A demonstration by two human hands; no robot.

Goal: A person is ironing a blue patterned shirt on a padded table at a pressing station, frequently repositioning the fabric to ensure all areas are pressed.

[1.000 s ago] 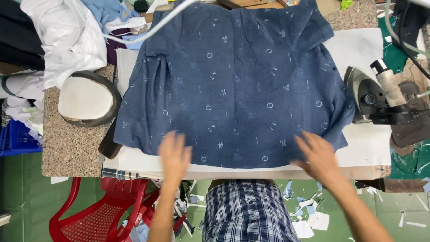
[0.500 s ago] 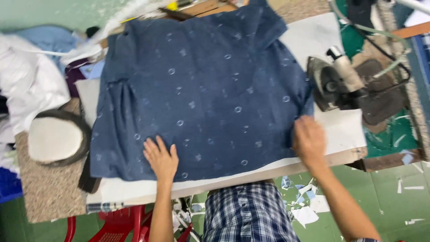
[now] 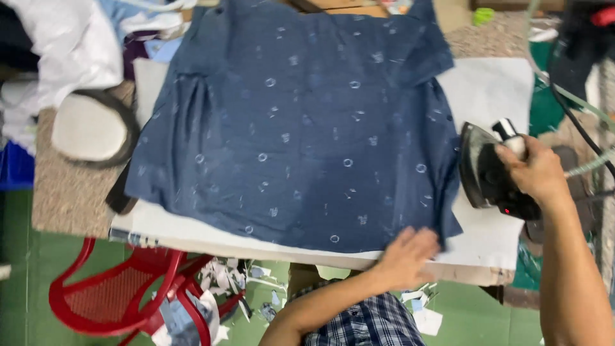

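A dark blue patterned shirt (image 3: 301, 128) lies spread flat on the white padded ironing board (image 3: 487, 96). My left hand (image 3: 407, 256) rests with fingers apart on the shirt's near right hem at the board's front edge. My right hand (image 3: 538, 170) grips the handle of a black steam iron (image 3: 487, 170), which stands at the shirt's right edge on the board.
A padded oval pressing form (image 3: 86, 128) sits at the left on a speckled counter (image 3: 64, 198). White and light blue garments (image 3: 70, 38) are piled at the back left. A red plastic chair (image 3: 122, 288) stands below the board. Hoses and cables (image 3: 576, 115) run at the right.
My right hand left the shirt's hem and took hold of the iron at the right. My left hand slid right along the front hem. The view shifted.
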